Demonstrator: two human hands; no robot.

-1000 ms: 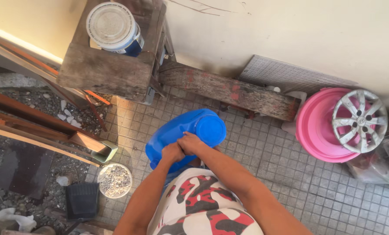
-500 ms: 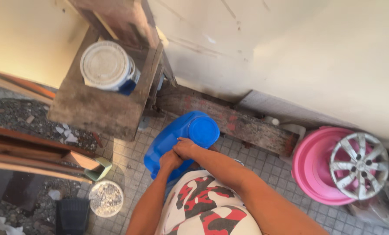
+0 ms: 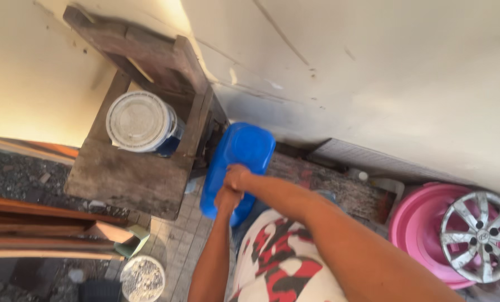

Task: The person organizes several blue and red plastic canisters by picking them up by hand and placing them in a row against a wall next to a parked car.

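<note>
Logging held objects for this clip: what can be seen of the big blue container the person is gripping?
The blue container looks like smooth, glossy plastic, a large jug-like body with rounded corners. It is tilted, its far end raised toward the wall, beside the wooden bench. The left hand and right hand clasp it together at its near middle, hiding whatever they grip. Its lower end disappears behind the person's patterned shirt. No cap or opening is visible.

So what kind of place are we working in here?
Probably an outdoor yard or work corner beside a house wall: small tiled paving, gravel, a rough wooden stool holding a paint bucket, and a hubcap on pink tubs.
</note>
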